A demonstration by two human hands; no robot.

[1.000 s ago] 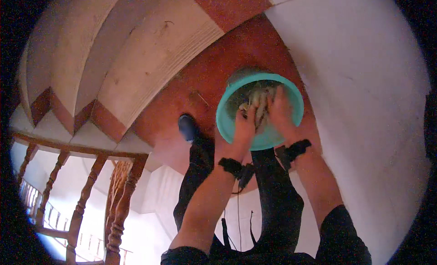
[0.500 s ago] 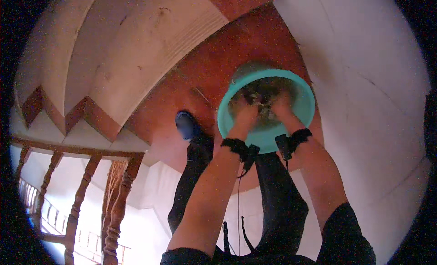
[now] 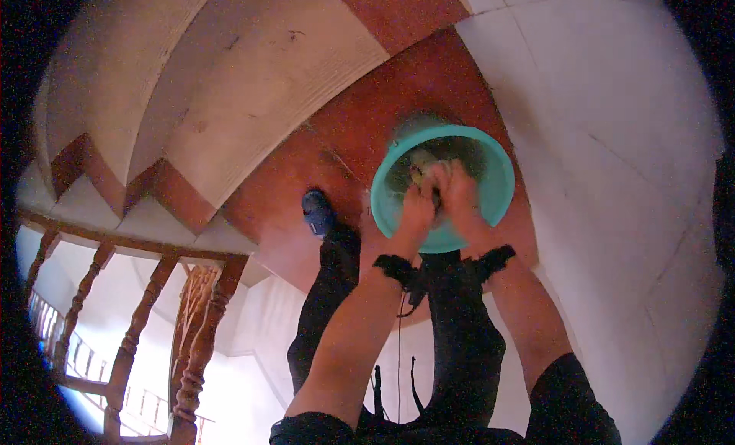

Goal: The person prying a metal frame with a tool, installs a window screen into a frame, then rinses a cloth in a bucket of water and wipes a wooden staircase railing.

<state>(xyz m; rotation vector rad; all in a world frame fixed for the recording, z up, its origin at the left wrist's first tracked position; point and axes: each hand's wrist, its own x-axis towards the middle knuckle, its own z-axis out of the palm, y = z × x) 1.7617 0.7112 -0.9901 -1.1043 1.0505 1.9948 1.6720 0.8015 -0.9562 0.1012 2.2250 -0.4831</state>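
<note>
A turquoise plastic basin point(image 3: 501, 169) stands on the red floor in front of me, with murky contents low inside. Over it my left hand point(image 3: 418, 206) and my right hand point(image 3: 458, 189) are close together, fingers closed around a wet, crumpled cloth point(image 3: 419, 166). Only a greyish-yellow part of the cloth shows past the fingers; the rest is hidden by my hands. Both wrists wear black bands with small devices.
Curved beige stairs point(image 3: 268, 85) rise at the far left. A wooden balustrade point(image 3: 138, 315) runs along the lower left. A pale wall point(image 3: 597, 139) stands close on the right. My blue shoe point(image 3: 318, 213) is left of the basin.
My hands have come together and lifted from low in the basin, with the cloth now between them. The basin appears slightly lower in the picture.
</note>
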